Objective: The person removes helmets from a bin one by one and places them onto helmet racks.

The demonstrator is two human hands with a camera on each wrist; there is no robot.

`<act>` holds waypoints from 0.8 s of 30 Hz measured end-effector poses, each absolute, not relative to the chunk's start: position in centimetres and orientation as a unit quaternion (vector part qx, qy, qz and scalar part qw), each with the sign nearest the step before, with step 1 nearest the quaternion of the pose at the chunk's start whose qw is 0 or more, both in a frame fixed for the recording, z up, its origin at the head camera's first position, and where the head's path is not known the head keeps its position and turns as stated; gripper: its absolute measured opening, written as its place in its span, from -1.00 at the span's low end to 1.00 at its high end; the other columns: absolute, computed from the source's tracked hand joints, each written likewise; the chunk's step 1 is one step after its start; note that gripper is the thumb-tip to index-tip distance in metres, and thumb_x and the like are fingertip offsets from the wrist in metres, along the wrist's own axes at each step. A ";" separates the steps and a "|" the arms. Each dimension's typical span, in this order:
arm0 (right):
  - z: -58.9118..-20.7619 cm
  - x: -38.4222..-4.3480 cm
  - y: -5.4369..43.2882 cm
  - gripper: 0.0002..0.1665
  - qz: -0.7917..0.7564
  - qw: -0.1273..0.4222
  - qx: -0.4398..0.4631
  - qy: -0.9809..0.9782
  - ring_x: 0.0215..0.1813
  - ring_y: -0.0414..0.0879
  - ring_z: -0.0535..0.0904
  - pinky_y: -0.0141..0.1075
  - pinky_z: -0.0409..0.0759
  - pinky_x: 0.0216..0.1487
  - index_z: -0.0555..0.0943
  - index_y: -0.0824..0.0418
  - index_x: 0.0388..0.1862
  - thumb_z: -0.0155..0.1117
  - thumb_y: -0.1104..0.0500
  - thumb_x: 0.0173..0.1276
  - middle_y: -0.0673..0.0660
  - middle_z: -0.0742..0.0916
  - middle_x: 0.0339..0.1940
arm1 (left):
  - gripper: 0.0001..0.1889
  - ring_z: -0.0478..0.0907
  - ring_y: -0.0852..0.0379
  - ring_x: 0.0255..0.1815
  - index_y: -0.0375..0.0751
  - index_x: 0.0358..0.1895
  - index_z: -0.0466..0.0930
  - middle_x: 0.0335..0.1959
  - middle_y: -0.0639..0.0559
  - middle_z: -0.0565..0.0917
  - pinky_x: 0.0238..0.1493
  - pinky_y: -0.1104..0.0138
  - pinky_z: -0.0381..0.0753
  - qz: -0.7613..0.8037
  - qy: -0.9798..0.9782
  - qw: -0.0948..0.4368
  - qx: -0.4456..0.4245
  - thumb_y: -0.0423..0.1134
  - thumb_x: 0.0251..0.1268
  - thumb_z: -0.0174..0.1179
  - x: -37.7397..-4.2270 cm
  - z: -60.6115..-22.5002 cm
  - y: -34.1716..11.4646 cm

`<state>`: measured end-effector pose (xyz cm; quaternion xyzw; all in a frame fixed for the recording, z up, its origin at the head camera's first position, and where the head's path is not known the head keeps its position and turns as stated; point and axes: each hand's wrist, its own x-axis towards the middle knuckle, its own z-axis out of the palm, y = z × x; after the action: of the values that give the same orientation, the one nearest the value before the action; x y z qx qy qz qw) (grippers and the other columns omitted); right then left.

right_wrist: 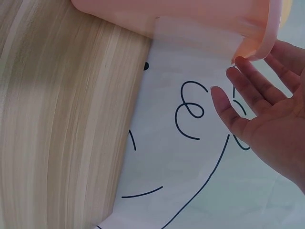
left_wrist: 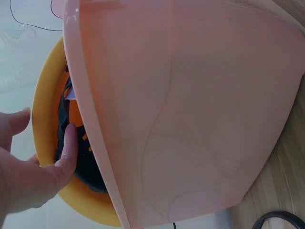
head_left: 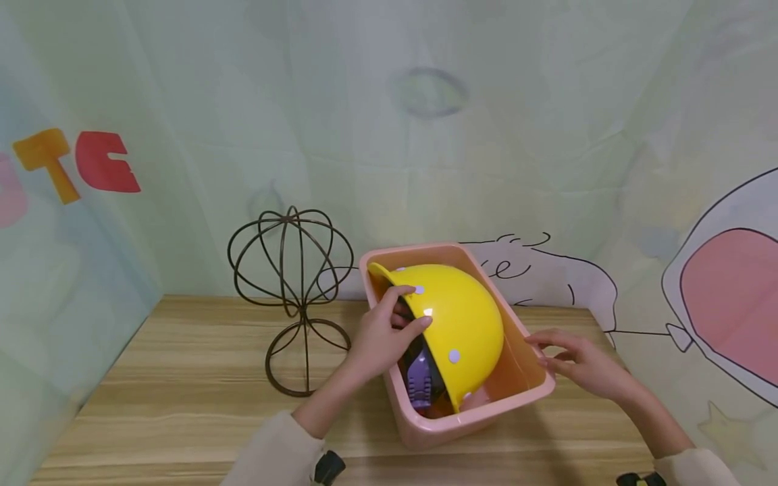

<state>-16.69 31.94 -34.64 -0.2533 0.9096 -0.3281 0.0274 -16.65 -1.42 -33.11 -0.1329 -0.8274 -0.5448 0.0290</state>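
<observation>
A yellow hard hat (head_left: 458,317) lies tilted inside a pink plastic bin (head_left: 413,432), its opening facing left. My left hand (head_left: 383,337) holds the hat's rim, some fingers inside the opening and the thumb on the outer shell. In the left wrist view, that left hand (left_wrist: 35,176) straddles the yellow rim (left_wrist: 45,105), beside dark straps (left_wrist: 88,167) inside the hat. My right hand (head_left: 589,364) grips the bin's right rim with its fingertips. In the right wrist view, the right hand's (right_wrist: 271,105) other fingers spread below the rim.
A dark wire stand (head_left: 304,317) with a round cage top stands left of the bin on the wooden table (head_left: 182,378). Behind the table hangs a printed cloth backdrop (head_left: 340,135), which also covers both sides.
</observation>
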 end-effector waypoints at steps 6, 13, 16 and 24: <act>-34.7 -16.7 31.9 -0.61 -0.330 0.033 -0.241 0.912 -0.05 -0.17 0.49 -0.35 0.61 -0.17 0.55 0.16 0.06 0.24 0.28 0.23 0.09 0.62 0.00 | -0.48 0.49 0.12 -0.37 -0.09 0.16 0.30 -0.29 -0.03 0.47 -0.39 0.40 0.64 -0.565 -0.817 0.021 -0.111 -0.10 0.15 0.25 -16.8 -33.0 -0.9; -34.6 -16.5 31.9 -0.62 -0.330 0.034 -0.239 0.913 -0.05 -0.17 0.49 -0.35 0.61 -0.17 0.55 0.15 0.06 0.23 0.27 0.24 0.09 0.62 0.00 | -0.50 0.53 0.13 -0.46 -0.14 0.14 0.28 -0.35 -0.06 0.47 -0.47 0.42 0.65 -0.585 -0.804 0.015 -0.108 -0.19 0.16 0.26 -16.8 -32.8 -0.5; -34.6 -16.5 31.9 -0.62 -0.332 0.036 -0.239 0.912 -0.05 -0.17 0.49 -0.35 0.61 -0.17 0.54 0.16 0.06 0.23 0.27 0.24 0.09 0.62 -0.01 | -0.51 0.54 0.14 -0.47 -0.16 0.13 0.28 -0.36 -0.07 0.47 -0.47 0.41 0.65 -0.588 -0.801 0.016 -0.109 -0.21 0.16 0.25 -16.8 -32.8 -0.4; -34.6 -16.5 31.9 -0.63 -0.335 0.037 -0.240 0.911 -0.05 -0.18 0.48 -0.34 0.61 -0.17 0.54 0.16 0.06 0.23 0.25 0.25 0.09 0.62 0.00 | -0.51 0.55 0.14 -0.51 -0.20 0.12 0.26 -0.36 -0.10 0.46 -0.51 0.38 0.66 -0.598 -0.795 0.010 -0.104 -0.24 0.17 0.24 -16.9 -32.6 -0.2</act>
<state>-16.52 31.87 -34.60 -0.2400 0.9105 -0.3346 0.0367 -16.86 -0.23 -32.61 -0.1037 -0.7947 -0.5980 0.0096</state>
